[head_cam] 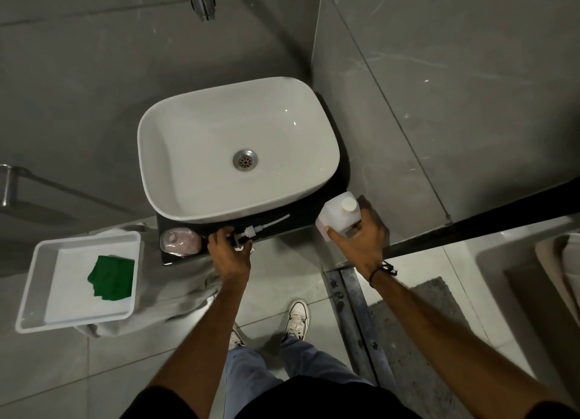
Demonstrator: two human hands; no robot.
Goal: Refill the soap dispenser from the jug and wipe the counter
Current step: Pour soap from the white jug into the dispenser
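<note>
The dispenser (pixel 179 241) stands open on the dark surface (pixel 282 222) while the left hand (pixel 229 255) grips its removed pump (pixel 251 230). The right hand (pixel 361 240) is closed around the capped jug (pixel 339 214) at the surface's right end. Next, I judge, set the pump aside, uncap the jug, and pour.

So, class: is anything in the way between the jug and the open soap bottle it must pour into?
Yes. The left hand, holding the removed pump, sits on the counter between the jug in the right hand and the soap bottle. The bottle's mouth itself looks uncovered.
</note>
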